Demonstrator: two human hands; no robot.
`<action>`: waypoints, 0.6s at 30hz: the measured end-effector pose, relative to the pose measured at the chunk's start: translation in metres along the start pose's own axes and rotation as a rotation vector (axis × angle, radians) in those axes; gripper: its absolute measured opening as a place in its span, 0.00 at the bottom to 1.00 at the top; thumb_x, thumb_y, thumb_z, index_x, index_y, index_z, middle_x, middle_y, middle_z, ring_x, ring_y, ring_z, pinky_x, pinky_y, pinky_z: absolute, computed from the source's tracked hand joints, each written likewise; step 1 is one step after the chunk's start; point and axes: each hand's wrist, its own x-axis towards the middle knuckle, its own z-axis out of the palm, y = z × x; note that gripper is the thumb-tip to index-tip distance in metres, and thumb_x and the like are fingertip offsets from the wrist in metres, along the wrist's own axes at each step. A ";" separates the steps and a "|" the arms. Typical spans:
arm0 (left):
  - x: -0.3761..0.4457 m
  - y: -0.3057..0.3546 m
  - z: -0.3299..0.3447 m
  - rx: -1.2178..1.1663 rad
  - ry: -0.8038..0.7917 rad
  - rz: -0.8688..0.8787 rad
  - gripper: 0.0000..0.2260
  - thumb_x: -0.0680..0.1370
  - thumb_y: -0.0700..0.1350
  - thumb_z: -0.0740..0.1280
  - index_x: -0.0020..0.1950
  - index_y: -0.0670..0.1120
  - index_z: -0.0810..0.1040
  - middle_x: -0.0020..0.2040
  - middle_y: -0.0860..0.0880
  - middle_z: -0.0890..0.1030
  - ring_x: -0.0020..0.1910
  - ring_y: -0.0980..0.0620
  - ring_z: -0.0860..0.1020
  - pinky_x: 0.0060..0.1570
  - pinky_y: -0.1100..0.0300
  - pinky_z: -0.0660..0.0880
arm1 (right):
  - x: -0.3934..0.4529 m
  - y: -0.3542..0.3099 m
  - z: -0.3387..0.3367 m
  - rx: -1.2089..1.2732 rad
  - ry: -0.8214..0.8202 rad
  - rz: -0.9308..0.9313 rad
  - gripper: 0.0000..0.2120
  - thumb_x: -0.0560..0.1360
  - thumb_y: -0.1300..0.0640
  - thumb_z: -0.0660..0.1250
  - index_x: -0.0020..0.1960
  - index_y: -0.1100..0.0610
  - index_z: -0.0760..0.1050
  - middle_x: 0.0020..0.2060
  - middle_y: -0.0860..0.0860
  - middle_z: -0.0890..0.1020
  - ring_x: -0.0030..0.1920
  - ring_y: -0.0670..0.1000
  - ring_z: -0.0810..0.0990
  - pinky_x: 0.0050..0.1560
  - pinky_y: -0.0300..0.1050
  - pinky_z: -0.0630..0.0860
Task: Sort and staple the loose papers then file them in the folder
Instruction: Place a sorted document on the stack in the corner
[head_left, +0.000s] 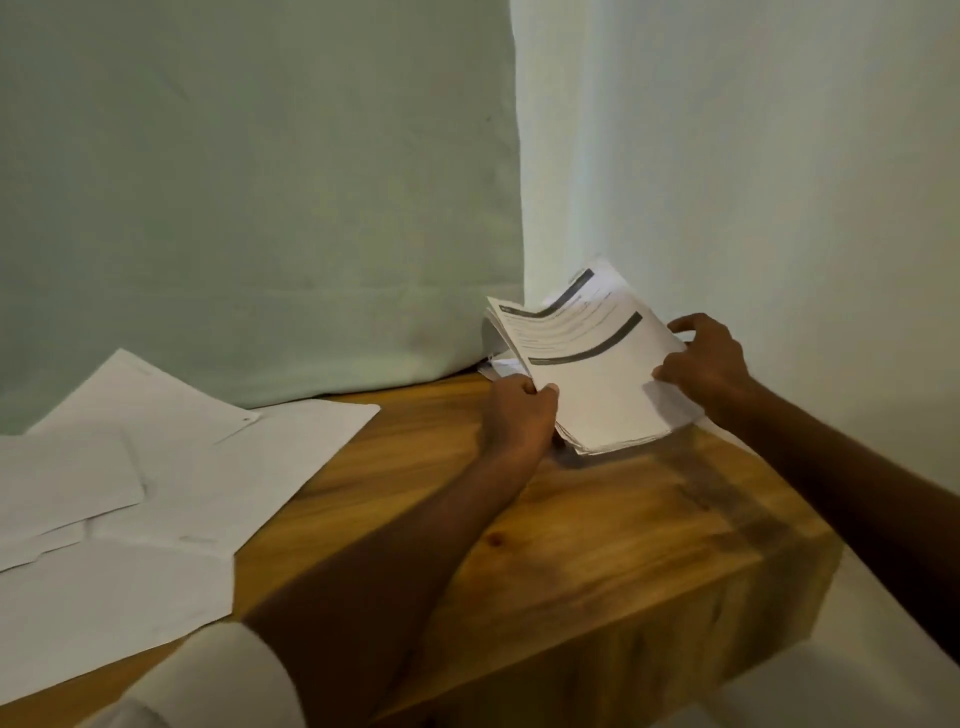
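My stack of printed papers (587, 374) with dark curved header bands stands tilted at the wooden table's (597, 525) far right corner, sheets fanned. Loose white sheets (156, 478) lie flat, overlapping, across the table's left side.

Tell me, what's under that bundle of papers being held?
Under the paper stack, a few more white sheets peek out on the wooden table. Whatever else lies beneath is covered.
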 end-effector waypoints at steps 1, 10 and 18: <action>0.001 -0.004 0.007 0.111 -0.016 0.064 0.08 0.79 0.50 0.70 0.43 0.47 0.80 0.41 0.50 0.83 0.41 0.51 0.82 0.45 0.49 0.82 | 0.007 0.008 0.001 -0.047 -0.009 -0.016 0.30 0.72 0.64 0.76 0.71 0.57 0.69 0.67 0.59 0.76 0.64 0.62 0.77 0.62 0.57 0.77; 0.028 -0.031 0.023 0.414 -0.110 0.136 0.14 0.77 0.51 0.71 0.35 0.45 0.78 0.37 0.48 0.81 0.47 0.47 0.80 0.50 0.51 0.77 | 0.035 0.047 0.028 -0.429 -0.119 -0.092 0.28 0.75 0.61 0.69 0.73 0.56 0.66 0.63 0.60 0.78 0.61 0.65 0.77 0.60 0.56 0.74; 0.033 -0.040 0.032 0.569 -0.091 0.158 0.13 0.79 0.53 0.69 0.48 0.42 0.80 0.51 0.45 0.82 0.60 0.45 0.74 0.62 0.47 0.72 | 0.040 0.062 0.035 -0.726 -0.148 -0.189 0.28 0.74 0.59 0.68 0.72 0.59 0.64 0.61 0.60 0.77 0.59 0.65 0.78 0.56 0.55 0.75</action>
